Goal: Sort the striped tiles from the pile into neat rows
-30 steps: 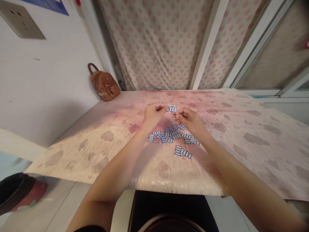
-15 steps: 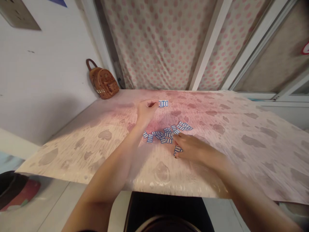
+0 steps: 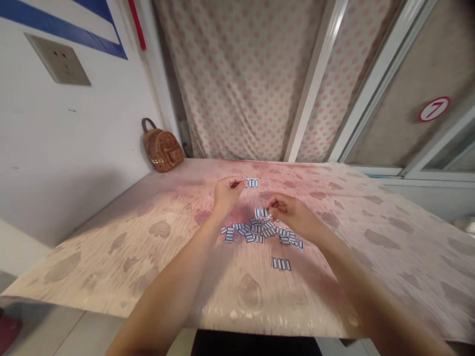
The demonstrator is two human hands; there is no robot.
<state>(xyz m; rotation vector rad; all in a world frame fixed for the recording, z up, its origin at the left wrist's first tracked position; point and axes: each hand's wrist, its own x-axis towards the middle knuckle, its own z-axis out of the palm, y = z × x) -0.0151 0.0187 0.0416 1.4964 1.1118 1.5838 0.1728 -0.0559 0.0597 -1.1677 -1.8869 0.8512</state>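
With fingers pinched, my left hand (image 3: 227,192) holds a small white card with blue-bordered panels (image 3: 253,183) above the far middle of the table. My right hand (image 3: 295,212) pinches a similar blue-and-white card (image 3: 261,212), raised over the near side of the first. Beneath it lies a loose, overlapping pile of the same small cards (image 3: 249,233) on the tablecloth. One single card (image 3: 281,264) lies apart, closer to the table's front edge. Fine print on the cards is too small to read.
A patterned tablecloth (image 3: 156,272) covers the table. A small brown backpack (image 3: 165,150) leans against the wall at the back left, below a wall socket (image 3: 61,62). A dotted curtain (image 3: 237,84) and window frames stand behind.
My right hand has lifted from the pile, taking a card up between its fingers. The pile's right part has shifted. My left hand keeps its card; the view has tilted upward.
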